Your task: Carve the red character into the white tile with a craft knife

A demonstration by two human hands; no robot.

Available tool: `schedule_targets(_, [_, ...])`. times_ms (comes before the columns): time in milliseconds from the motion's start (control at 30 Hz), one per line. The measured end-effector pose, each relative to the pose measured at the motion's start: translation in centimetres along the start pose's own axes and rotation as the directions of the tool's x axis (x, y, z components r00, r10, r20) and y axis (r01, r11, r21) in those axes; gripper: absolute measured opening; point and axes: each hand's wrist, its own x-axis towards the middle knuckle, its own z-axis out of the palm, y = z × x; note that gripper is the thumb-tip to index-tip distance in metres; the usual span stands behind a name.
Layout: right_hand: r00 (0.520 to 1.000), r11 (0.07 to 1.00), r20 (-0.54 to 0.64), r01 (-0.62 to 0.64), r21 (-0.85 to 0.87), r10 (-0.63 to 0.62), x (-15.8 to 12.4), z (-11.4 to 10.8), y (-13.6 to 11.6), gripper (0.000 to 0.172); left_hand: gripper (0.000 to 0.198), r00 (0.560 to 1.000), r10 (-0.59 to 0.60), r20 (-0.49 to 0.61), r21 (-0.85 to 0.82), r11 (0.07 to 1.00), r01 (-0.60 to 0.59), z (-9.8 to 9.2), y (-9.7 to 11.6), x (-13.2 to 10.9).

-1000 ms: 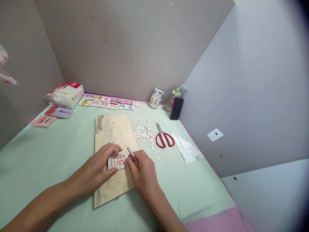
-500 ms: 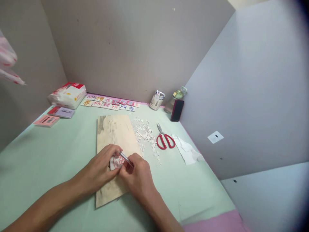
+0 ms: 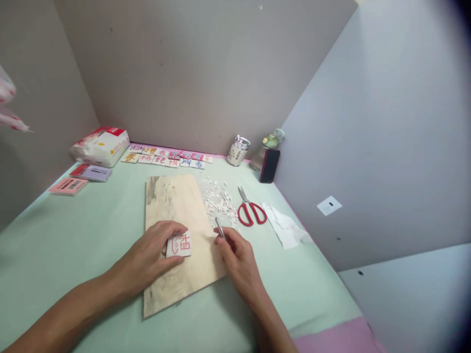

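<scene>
My left hand [image 3: 158, 250] holds a small white carving block [image 3: 179, 245] flat on the wooden board [image 3: 184, 201], thumb at its near edge and fingers at its far edge. A red character is drawn on the block's face. Off the board's right edge, my right hand [image 3: 239, 257] is closed around a slim silver carving knife [image 3: 220, 227], which points up and away from me. The knife is apart from the block. Part of the block's left side is hidden under my left hand.
White shavings [image 3: 219, 198] lie right of the board, beside red-handled scissors [image 3: 250, 211] and crumpled tissue [image 3: 285, 228]. Behind are several lettered tiles [image 3: 167, 157], a tissue pack [image 3: 101, 146], a can [image 3: 238, 151], a bottle [image 3: 259, 157] and a phone [image 3: 270, 165]. Two flat packets [image 3: 68, 186] lie left.
My right hand has pulled away from the block to the right, taking the knife with it. More of the red character now shows. My left hand stays on the block.
</scene>
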Motion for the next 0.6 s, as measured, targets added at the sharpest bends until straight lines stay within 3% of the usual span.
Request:
schedule_targets(167, [0.996,0.997,0.079,0.040,0.064,-0.045,-0.5,0.5,-1.2,0.028,0.041,0.999,-0.043,0.019,-0.066,0.997,0.045,-0.4,0.6,-0.1])
schedule_targets(300, [0.993,0.991,0.098,0.059,0.123,-0.071,-0.9,0.2,-1.5,0.022,0.045,0.995,-0.069,0.065,-0.267,0.960,0.084,-0.8,1.1,-0.3])
schedule_targets(433, [0.989,0.961,0.139,-0.087,0.262,0.052,-1.2,-0.3,-2.1,0.017,0.047,0.988,-0.104,0.116,-0.410,0.901,0.143,-1.0,1.4,-0.5])
schedule_targets(600, [0.949,0.913,0.231,-0.280,0.297,0.216,-0.9,0.4,-3.0,0.032,0.048,0.993,-0.097,0.074,-0.369,0.922,0.117,-0.7,2.0,-0.7])
